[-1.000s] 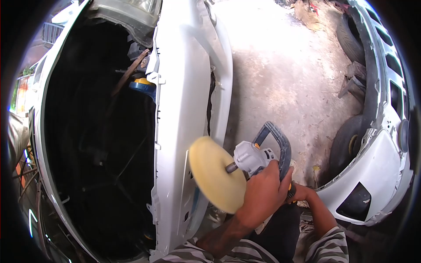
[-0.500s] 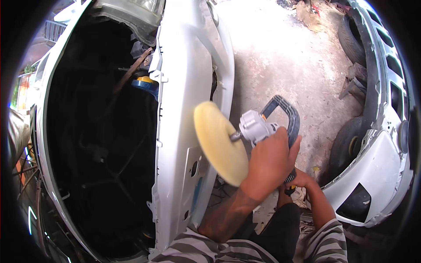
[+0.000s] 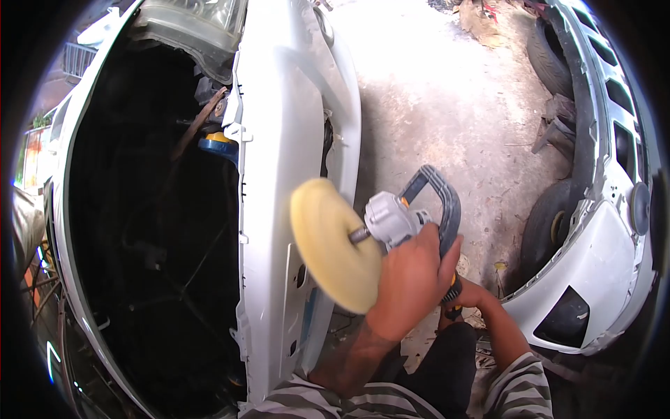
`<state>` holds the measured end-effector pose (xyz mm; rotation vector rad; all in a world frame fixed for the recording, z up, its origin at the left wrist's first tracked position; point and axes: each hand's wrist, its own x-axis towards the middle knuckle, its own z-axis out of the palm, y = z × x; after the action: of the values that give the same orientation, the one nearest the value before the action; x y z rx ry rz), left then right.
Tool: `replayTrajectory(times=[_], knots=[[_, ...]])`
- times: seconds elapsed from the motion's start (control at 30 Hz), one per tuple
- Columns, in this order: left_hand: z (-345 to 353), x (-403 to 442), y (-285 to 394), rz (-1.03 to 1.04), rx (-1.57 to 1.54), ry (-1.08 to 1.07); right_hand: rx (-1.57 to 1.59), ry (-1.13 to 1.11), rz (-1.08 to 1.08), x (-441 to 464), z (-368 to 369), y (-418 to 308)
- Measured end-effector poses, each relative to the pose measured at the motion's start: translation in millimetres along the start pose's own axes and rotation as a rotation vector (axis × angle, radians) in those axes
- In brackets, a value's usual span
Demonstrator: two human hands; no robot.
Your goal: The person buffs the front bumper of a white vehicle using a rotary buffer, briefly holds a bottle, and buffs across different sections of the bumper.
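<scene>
My left hand (image 3: 417, 274) is closed round the grey head and black D-shaped handle of a power polisher (image 3: 391, 218). Lower down, my right hand (image 3: 469, 295) grips the tool's rear body, its fingers partly hidden behind the left hand. A thick yellow buffing pad (image 3: 328, 241) sits on the polisher's spindle, tilted and slightly blurred. It overlaps the front of a white car bumper (image 3: 269, 188) in view; whether the pad touches the surface, I cannot tell.
Left of the bumper is a dark engine bay with a blue and yellow cap (image 3: 218, 144) and a headlight (image 3: 202, 21). Another white bumper (image 3: 583, 276) curves along the right, beside tyres (image 3: 548, 227) on the concrete floor (image 3: 433, 105).
The polisher and both hands have shifted a little left and down in view. The bumper has also shifted left, so my head has turned slightly. My grip is the same.
</scene>
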<state>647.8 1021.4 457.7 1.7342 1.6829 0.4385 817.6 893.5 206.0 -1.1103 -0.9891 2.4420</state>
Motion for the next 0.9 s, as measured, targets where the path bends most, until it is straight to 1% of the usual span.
replayTrajectory(times=[0.03,0.1,0.17,0.2,0.23,0.27,0.3,0.33,0.37,0.4,0.43,0.47,0.5,0.53,0.57,0.6,0.63,0.67,0.73,0.8,0.87,0.9], knots=[[-1.8,6.2,1.0,0.027,0.001,0.007,0.002,0.007,-0.005,5.7,-1.3,2.3],[-1.1,6.6,-0.4,0.066,0.022,0.017,0.006,-0.02,0.057,12.4,-5.1,6.0],[-1.7,-5.2,-0.2,0.034,0.016,-0.009,0.003,-0.032,0.059,5.6,-3.3,10.7],[-2.7,-14.1,-0.1,-0.004,0.02,-0.052,-0.028,-0.041,-0.017,-1.5,1.8,14.3],[-3.2,-23.0,0.0,0.002,0.02,-0.064,-0.061,-0.051,-0.093,-8.4,7.1,19.7],[-3.3,-31.5,0.2,-0.041,0.01,-0.085,-0.114,-0.114,-0.061,-10.3,8.6,41.6],[-2.9,-37.1,1.1,-0.085,0.0,-0.107,-0.105,-0.103,-0.063,-14.3,12.2,42.6],[-2.1,-40.3,3.1,-0.139,-0.048,-0.124,-0.082,-0.132,0.108,-17.8,15.7,43.7],[-0.4,-38.0,1.8,-0.135,-0.046,-0.134,-0.058,-0.164,0.28,-20.8,19.0,44.1],[1.0,-35.0,-0.4,-0.082,-0.01,-0.109,-0.081,-0.216,0.279,-21.1,20.9,18.6],[1.0,-31.8,-2.2,-0.033,0.026,-0.082,-0.074,-0.217,0.281,-19.4,23.5,1.7],[-1.2,-22.8,-3.8,-0.039,0.028,-0.085,-0.079,-0.074,0.192,-17.1,26.0,-11.9],[-4.4,-4.8,-4.8,0.033,0.049,-0.057,-0.085,0.069,0.103,-12.7,22.9,-20.0],[-6.5,14.4,-5.1,0.101,0.071,-0.031,-0.069,0.116,0.018,6.3,10.9,-4.2],[-9.0,34.2,-0.4,0.016,0.083,-0.057,-0.046,0.158,-0.061,25.9,1.4,11.7],[-9.8,54.5,2.9,0.089,0.112,-0.009,0.006,0.118,-0.046,36.9,-8.4,-4.7],[-11.7,76.1,8.6,0.1,0.116,0.024,0.046,0.079,-0.038,49.1,-21.5,-30.7],[-13.0,98.5,8.9,0.171,0.136,0.086,0.069,0.1,-0.074,58.3,-29.2,-51.9],[-20.3,127.1,13.7,0.144,0.139,0.139,0.074,0.107,-0.124,70.1,-38.5,-83.6],[-25.1,130.1,16.1,0.122,0.137,0.187,0.1,0.097,-0.144,76.3,-42.9,-103.1],[-22.8,115.8,15.3,0.102,0.179,0.21,0.06,0.07,-0.128,82.2,-39.2,-83.8],[-21.1,99.0,20.0,0.118,0.248,0.189,0.034,0.052,-0.103,78.8,-31.6,-70.8]])
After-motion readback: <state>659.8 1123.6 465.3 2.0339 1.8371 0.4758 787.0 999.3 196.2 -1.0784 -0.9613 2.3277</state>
